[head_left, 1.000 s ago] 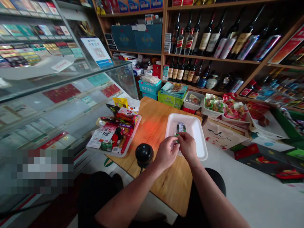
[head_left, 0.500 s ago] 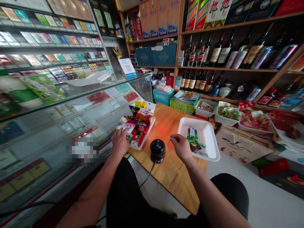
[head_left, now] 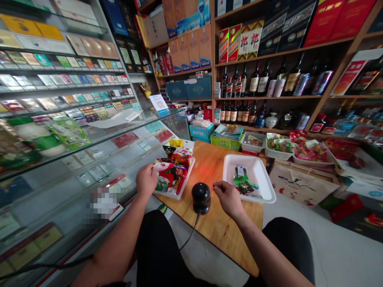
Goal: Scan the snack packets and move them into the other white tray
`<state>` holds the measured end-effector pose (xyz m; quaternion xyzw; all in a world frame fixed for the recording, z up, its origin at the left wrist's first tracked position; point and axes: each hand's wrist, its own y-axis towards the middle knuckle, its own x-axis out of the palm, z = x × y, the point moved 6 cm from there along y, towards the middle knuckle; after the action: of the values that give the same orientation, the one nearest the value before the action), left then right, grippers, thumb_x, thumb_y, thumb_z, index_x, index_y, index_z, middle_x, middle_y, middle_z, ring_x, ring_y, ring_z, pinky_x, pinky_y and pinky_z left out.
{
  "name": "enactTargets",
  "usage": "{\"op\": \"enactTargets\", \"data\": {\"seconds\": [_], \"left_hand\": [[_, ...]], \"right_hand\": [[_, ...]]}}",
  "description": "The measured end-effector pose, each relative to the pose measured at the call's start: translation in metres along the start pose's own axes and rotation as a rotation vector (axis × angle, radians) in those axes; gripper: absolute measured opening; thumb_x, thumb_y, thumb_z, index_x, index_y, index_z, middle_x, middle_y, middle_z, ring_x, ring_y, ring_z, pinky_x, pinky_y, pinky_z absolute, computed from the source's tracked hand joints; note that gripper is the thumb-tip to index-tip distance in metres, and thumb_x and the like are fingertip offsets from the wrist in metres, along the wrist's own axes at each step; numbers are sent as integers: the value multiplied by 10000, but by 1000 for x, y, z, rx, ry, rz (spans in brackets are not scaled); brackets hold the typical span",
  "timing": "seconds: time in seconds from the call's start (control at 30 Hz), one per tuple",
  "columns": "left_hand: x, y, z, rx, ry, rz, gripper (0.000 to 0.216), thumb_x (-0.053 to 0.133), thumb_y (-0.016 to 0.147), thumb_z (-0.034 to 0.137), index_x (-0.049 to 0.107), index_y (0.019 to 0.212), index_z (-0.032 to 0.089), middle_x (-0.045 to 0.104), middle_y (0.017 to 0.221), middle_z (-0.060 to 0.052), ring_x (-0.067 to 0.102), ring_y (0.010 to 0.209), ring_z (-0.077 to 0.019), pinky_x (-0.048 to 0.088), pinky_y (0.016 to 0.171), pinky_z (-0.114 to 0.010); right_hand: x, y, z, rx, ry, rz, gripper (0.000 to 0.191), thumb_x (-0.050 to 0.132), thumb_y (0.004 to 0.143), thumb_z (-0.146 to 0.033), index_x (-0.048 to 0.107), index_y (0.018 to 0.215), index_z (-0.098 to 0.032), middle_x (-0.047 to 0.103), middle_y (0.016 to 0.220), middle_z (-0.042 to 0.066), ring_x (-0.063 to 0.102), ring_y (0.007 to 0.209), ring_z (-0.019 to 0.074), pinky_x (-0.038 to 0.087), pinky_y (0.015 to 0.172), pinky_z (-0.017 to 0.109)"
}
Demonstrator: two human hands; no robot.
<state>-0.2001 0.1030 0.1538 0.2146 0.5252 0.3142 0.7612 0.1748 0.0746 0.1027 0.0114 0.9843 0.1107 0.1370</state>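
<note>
My left hand now pinches a white packet, tipped up where it lay flatter in the left tray. My curled right hand, grip unclear, has left the green packet in the right tray; the work has shifted leftward.

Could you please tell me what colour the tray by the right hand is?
The tray is white, seen best in the head view.

A shop, shown by shelved bottles and glass display counter
</note>
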Motion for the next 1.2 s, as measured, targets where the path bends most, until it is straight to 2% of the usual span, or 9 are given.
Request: {"op": "enactTargets", "data": {"seconds": [0.13,0.23,0.3,0.5,0.7,0.83,0.93,1.03,1.2], "left_hand": [[-17,-7,15,-238,-477,-47,330,557,873,442,694,1021,181,725,883,-59,643,781,-224,491,730,-305],[-20,-19,39,-369,-892,-131,412,665,788,486,682,1043,163,724,863,-41,649,756,-200,505,696,-281],[-24,-28,55,-428,-1012,-181,474,723,731,498,682,1057,156,727,863,-39,653,749,-194,511,696,-278],[-29,-47,92,-370,-1073,-391,451,730,746,488,700,1064,170,722,873,-35,657,761,-202,514,695,-285],[-24,-58,116,-283,-1097,-554,352,701,793,446,709,1022,179,692,798,-12,615,683,-172,473,627,-261],[-17,-63,123,-337,-1125,-545,419,716,771,476,702,1064,177,721,888,-35,645,736,-189,489,652,-269],[-10,-68,116,-421,-1147,-420,499,752,748,462,656,1147,177,721,1030,-70,672,862,-208,510,702,-276],[2,-81,102,-555,-1100,-297,514,791,710,460,632,1108,176,720,991,-71,675,826,-188,500,662,-259],[28,-104,106,-588,-1151,-440,455,787,717,492,653,1006,167,728,905,-65,660,727,-163,483,615,-250]], "right_hand": [[14,4,-16,-39,31,-52,193,563,841,-301,725,872,-200,739,854,46,674,801,205,509,759,320],[27,7,-29,-70,60,-83,181,577,829,-286,718,906,-203,735,865,40,675,794,199,515,751,317],[33,9,-38,-86,97,-92,193,585,827,-286,707,949,-200,736,906,43,681,821,194,520,766,311],[38,11,-63,-77,220,-101,299,602,851,-350,656,1088,-177,733,984,67,689,875,189,533,795,295],[52,11,-63,-106,222,-227,297,593,865,-387,687,1055,-179,719,849,33,645,722,170,503,651,267],[57,11,-55,-131,165,-238,238,568,876,-379,708,859,-188,689,751,13,594,646,153,452,591,250],[54,14,-47,-97,161,-171,231,575,865,-384,690,823,-188,680,730,12,592,644,157,445,589,249],[51,18,-39,-54,177,-102,226,577,855,-386,675,821,-185,685,740,19,600,662,166,446,598,252],[47,22,-28,-39,221,-65,231,561,851,-386,665,823,-182,679,743,17,590,658,160,446,599,247]]}}
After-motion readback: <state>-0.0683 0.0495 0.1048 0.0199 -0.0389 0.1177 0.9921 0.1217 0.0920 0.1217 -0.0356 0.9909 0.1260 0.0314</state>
